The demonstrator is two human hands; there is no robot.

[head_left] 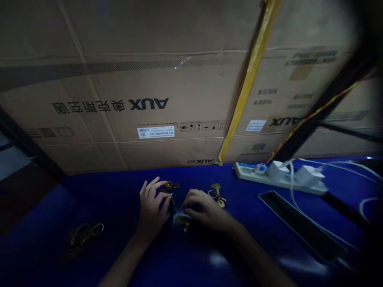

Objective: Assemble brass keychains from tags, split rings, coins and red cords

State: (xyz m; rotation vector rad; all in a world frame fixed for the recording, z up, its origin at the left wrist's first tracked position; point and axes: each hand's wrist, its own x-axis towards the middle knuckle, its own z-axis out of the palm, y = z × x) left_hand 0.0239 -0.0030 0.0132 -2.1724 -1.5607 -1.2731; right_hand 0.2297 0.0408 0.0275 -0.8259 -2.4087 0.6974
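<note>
My left hand (152,209) rests on the blue table (119,191) with its fingers stretched over a small dark part (171,207). My right hand (202,209) is curled beside it, its fingers closed on a small pale part with a brass tip (183,220). A small brass-coloured piece (170,185) lies just beyond my left fingertips. Another brass piece (218,194) lies right of my right hand. The light is dim and fine detail is lost.
Large AUX cardboard boxes (149,103) stand along the back of the table. A white power strip (275,174) with plugs and white cables lies at the right, a dark flat bar (302,223) in front of it. Scissors (83,235) lie at the left.
</note>
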